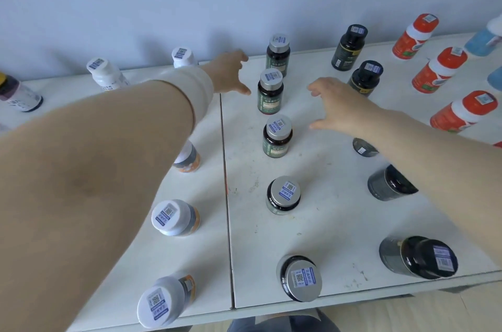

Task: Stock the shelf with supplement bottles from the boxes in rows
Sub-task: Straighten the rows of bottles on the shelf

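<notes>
L hand (229,72): fingers spread, empty, just left of 2nd green bottle (270,91).
R hand (342,106): fingers apart, empty, right of it.
Place: green bottle upright on desk (326,223), in silver-cap row.

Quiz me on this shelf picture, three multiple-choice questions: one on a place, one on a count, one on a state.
1. Where do the silver-capped bottles stand?
A) right of the seam
B) left of it
C) on the floor

2. How many silver-capped bottles are there?
A) three
B) five
C) eight

3. The left hand and right hand are:
A) both gripping bottles
B) one gripping a cap
C) both open, holding nothing

Answers:
1 A, the row runs just right of the seam.
2 B, five silver caps line up in one row.
3 C, the fingers are spread and nothing is gripped.
</notes>
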